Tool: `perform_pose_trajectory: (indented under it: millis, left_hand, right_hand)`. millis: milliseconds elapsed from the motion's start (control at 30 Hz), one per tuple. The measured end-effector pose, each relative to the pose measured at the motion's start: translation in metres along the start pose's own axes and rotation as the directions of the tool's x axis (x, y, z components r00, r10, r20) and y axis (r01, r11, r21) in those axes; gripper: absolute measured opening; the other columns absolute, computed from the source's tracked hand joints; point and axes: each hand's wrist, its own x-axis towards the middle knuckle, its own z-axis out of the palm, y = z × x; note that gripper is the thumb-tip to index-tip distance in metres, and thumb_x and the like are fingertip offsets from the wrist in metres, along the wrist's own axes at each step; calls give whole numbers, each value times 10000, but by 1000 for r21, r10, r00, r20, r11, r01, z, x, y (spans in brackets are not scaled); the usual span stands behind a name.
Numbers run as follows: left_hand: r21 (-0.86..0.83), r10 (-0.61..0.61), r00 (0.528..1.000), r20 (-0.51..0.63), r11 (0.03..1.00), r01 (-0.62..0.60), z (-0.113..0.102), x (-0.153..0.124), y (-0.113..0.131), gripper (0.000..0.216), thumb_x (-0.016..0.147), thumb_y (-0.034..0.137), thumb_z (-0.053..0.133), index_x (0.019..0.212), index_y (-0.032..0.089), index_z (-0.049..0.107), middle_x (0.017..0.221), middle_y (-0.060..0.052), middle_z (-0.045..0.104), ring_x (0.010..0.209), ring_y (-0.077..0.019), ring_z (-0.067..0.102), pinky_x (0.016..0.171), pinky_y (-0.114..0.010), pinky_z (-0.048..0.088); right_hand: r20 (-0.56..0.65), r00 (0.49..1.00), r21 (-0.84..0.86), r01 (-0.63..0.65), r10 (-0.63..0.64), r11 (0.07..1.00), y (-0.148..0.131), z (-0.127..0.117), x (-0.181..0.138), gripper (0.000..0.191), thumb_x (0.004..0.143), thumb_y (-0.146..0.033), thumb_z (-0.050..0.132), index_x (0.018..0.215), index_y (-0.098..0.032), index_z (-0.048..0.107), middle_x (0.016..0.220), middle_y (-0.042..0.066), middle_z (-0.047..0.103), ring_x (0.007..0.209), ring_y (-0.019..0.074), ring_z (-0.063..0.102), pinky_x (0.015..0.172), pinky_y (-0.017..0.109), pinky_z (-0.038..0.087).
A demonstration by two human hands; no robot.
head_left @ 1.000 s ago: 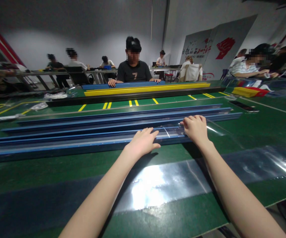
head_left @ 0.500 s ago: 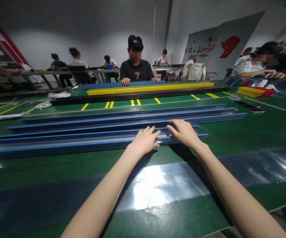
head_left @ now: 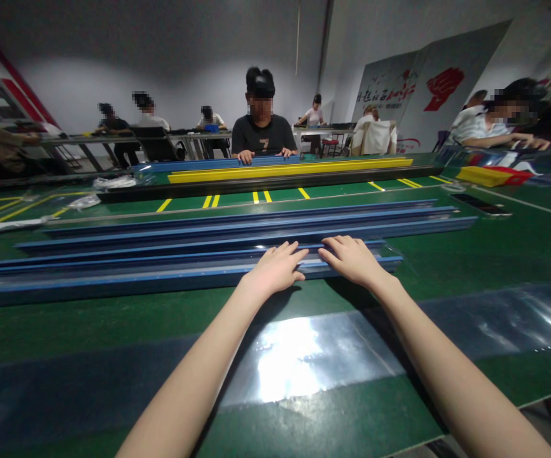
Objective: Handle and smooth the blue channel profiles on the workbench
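My left hand (head_left: 278,268) lies over the nearest long blue channel strip (head_left: 137,281), palm down, fingers spread and thumb apart. Just to its right, my right hand (head_left: 352,257) rests over the same strip near its right end, fingers stretched out. Neither hand is wrapped round anything; how firmly the fingertips touch the strip is hidden. Several more blue channel strips (head_left: 375,228) lie side by side beyond the hands. Between my forearms and me, a long flat sheet of clear plastic film (head_left: 323,359) crosses the green table (head_left: 113,318) and reflects the light.
Farther off lie a yellow strip (head_left: 294,170) and a black strip (head_left: 266,184). A co-worker (head_left: 263,137) opposite has both hands on a blue strip (head_left: 184,166). A phone (head_left: 480,205) and a yellow-and-red tray (head_left: 495,177) sit right; crumpled plastic (head_left: 84,202) sits left.
My right hand has come down slightly and a little toward me; my left hand has hardly moved. Across the table, the co-worker's blue strip and one of their hands have shifted left.
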Motion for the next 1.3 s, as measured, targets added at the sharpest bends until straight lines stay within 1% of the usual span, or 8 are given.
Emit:
perform_pose_trajectory:
  millis: [333,400,500,633,767,1033,1167,1300]
  left_hand:
    - [-13,-51,997,64,999,52,-12,-5,-7,621,779,333,558,1340,247,307,1441,-84,229,1313,-222,227,1037,-364,238]
    - [-36,-64,995,71,997,66,-16,-7,-10,588,785,413,531,1315,230,355,1427,-93,268,1302,-224,256,1027,-352,251]
    - [-68,-91,994,55,993,95,-22,-11,-13,549,802,532,431,1236,197,460,1357,-105,395,1237,-235,368,980,-335,314]
    - [-13,-179,983,47,984,180,-31,-17,-14,504,810,533,403,1139,174,536,1192,-114,557,1087,-255,514,866,-338,401]
    - [53,-268,963,42,963,266,-36,-21,-14,494,825,541,366,1086,173,565,1108,-125,606,1016,-256,559,800,-317,425]
    - [151,-305,952,2,942,301,-33,-19,-11,431,854,480,362,1076,176,571,1107,-122,601,1014,-249,560,803,-309,431]
    - [151,-235,970,-57,959,241,-27,-15,-7,406,864,435,366,1051,150,587,1141,-125,576,1033,-255,547,829,-320,428]
    - [116,-119,987,-112,984,132,-20,-10,-3,380,876,374,366,1102,138,561,1198,-115,544,1089,-245,512,881,-325,408]
  right_hand:
    - [-44,999,-62,4,-7,998,1,-4,0,406,878,-437,298,1067,-189,558,1084,100,597,992,225,511,774,319,350]
    - [-75,997,-81,-39,33,996,2,-5,0,389,875,-427,306,1032,-190,572,1051,98,610,959,225,528,734,312,358]
    - [-148,979,-83,-156,143,984,4,-7,-1,347,869,-389,319,952,-197,596,950,90,640,884,213,559,649,287,356]
    - [-230,927,-48,-314,296,948,6,-12,-3,342,862,-367,317,864,-204,618,882,87,655,803,207,585,559,269,329]
    - [-218,902,-53,-392,372,918,6,-15,-4,395,858,-371,307,764,-191,646,817,111,662,723,212,598,526,272,309]
    - [-223,932,-84,-311,286,947,-6,-11,-4,388,852,-379,331,727,-194,648,790,70,652,730,179,585,523,250,288]
    - [-205,961,-76,-205,185,976,-15,-6,-3,365,856,-369,336,781,-202,652,800,52,644,774,169,568,561,251,311]
    - [-220,970,-23,-110,102,994,-22,-1,-2,325,857,-324,351,853,-201,652,843,46,644,831,169,550,656,256,344]
